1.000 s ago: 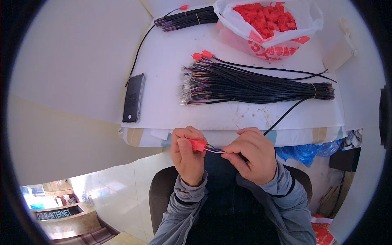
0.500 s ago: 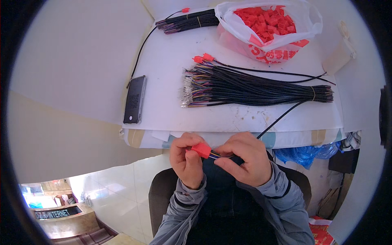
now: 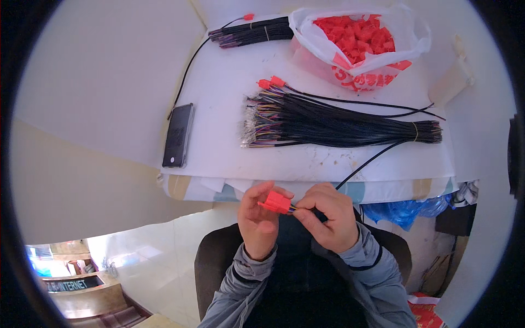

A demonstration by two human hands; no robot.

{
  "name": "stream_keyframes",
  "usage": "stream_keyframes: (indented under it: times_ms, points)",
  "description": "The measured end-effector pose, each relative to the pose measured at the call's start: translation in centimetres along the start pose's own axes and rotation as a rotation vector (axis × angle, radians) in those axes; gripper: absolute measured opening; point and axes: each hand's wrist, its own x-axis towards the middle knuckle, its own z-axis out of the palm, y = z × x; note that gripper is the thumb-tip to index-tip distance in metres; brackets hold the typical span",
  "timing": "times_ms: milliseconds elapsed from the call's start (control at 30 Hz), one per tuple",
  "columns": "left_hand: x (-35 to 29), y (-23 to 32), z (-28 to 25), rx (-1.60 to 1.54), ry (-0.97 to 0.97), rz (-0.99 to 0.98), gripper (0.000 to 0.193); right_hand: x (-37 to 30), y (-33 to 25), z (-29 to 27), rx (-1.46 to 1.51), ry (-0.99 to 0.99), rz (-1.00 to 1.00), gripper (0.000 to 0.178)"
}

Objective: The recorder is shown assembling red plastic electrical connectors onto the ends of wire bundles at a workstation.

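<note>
A red plastic connector housing (image 3: 278, 203) with several thin coloured wires (image 3: 293, 208) coming out of its right end is between my hands, just off the table's front edge. My right hand (image 3: 331, 217) pinches those wires close behind the housing. Their black cable (image 3: 365, 165) runs up from this hand to the tied bundle on the table. My left hand (image 3: 258, 218) is open, its thumb away from its fingers. The fingers lie behind the red housing; whether they touch it I cannot tell.
A tied bundle of black cables (image 3: 344, 120) with bare metal terminals lies on the white table (image 3: 257, 164). Behind it stands a plastic bag (image 3: 306, 57) of red housings. Another cable bundle (image 3: 254, 34) lies at the back left, and a phone (image 3: 178, 136) at the left edge.
My left hand has let go of the red housing, its thumb moving down and away. Housing and left hand have shifted slightly right; my right hand keeps its pinch on the wires.
</note>
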Motion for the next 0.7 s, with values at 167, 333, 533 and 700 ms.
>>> stream_keyframes:
  times_ms: [167, 333, 533, 700]
  points:
    - [-0.8, 0.0, -0.6, 0.086, 0.065, -0.041, 0.05, -0.1, 0.6, 0.6, -0.097, 0.004, -0.072, 0.012]
    - [-0.1, -0.3, -0.5, -0.002, 0.136, 0.048, 0.045, -0.1, 1.6, 0.1, -0.221, 0.054, -0.16, 0.017]
    - [0.5, -0.1, -0.8, -0.015, 0.112, -0.006, 0.041, -0.1, 3.3, -1.5, -0.317, 0.064, -0.199, 0.019]
    - [1.8, 0.6, -1.3, 0.163, 0.167, -0.037, 0.042, -0.1, 4.1, -1.6, -0.447, 0.104, -0.106, 0.016]
